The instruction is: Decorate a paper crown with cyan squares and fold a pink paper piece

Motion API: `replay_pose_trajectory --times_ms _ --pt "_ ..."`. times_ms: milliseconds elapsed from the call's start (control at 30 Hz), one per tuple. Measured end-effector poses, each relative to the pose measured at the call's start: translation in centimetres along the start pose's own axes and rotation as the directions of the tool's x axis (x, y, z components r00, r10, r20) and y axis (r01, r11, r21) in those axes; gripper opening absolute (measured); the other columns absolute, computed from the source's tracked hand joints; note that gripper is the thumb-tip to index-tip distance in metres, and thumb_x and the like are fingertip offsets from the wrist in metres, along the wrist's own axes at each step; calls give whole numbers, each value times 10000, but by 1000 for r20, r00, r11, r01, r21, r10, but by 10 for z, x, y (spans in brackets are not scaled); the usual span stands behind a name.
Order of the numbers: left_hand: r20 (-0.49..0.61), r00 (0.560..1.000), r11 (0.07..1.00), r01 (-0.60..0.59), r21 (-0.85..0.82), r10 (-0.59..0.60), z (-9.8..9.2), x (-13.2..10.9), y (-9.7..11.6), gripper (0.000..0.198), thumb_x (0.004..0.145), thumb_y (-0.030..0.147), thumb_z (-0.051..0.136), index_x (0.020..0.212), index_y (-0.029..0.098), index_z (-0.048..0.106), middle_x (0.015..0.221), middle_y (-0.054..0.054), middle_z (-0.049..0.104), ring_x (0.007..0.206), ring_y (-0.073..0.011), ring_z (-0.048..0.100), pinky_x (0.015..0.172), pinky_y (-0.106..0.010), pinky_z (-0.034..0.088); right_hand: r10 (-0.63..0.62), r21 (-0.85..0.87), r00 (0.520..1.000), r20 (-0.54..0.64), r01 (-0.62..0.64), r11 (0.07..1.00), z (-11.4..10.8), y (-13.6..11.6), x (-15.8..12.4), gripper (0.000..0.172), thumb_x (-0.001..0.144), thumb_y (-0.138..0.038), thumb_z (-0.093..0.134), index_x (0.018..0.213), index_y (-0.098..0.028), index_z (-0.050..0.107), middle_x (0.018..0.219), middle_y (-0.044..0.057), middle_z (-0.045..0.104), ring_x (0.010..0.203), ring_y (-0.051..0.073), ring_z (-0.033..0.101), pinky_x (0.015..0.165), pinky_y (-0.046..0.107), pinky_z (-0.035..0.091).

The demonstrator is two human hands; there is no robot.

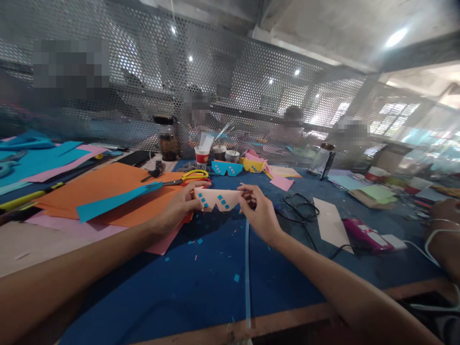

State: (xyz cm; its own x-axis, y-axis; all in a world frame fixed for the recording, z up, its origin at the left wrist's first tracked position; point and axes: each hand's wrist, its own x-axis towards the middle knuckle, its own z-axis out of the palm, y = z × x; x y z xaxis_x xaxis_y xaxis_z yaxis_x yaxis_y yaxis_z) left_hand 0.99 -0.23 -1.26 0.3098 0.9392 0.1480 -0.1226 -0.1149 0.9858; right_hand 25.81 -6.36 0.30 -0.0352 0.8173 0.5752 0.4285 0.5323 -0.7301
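Note:
Both my hands hold a pale peach paper strip [220, 198] with a zigzag lower edge and small blue squares stuck on it, a little above the blue table top [201, 287]. My left hand [179, 207] pinches its left end. My right hand [259, 213] pinches its right end, fingers curled. A thin pale blue strip [247, 268] hangs down from near my right hand toward the table's front edge. Small blue paper squares [236, 277] lie scattered on the table below.
Orange [108, 184], blue [111, 202] and pink sheets lie at left, with yellow-handled scissors [192, 176] behind. Finished blue [226, 168] and yellow [253, 166] zigzag pieces, cups [201, 155] and a jar [168, 139] stand at the back by a perforated metal screen. A black cable [302, 211] and pink device [362, 235] lie right. Another person's arm [445, 230] shows at far right.

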Motion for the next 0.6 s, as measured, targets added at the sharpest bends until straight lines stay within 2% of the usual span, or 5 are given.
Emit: replay_pose_trajectory --times_ms 333,600 --pt "15 1000 999 0 -44 1 3 -1 3 647 632 212 843 1264 270 718 1304 -91 680 1100 -293 691 794 -368 662 3 2 1000 6 -3 1000 0 -1 0 204 1015 -316 606 1198 -238 652 971 36 730 825 186 739 719 318 611" --pt "16 1000 1000 -8 -23 9 3 -1 3 670 636 217 839 1291 247 700 1328 -95 674 1081 -277 688 770 -333 631 8 -3 1000 3 -8 1000 0 -1 0 224 1015 -330 605 1203 -218 656 957 40 724 816 185 729 722 319 600"
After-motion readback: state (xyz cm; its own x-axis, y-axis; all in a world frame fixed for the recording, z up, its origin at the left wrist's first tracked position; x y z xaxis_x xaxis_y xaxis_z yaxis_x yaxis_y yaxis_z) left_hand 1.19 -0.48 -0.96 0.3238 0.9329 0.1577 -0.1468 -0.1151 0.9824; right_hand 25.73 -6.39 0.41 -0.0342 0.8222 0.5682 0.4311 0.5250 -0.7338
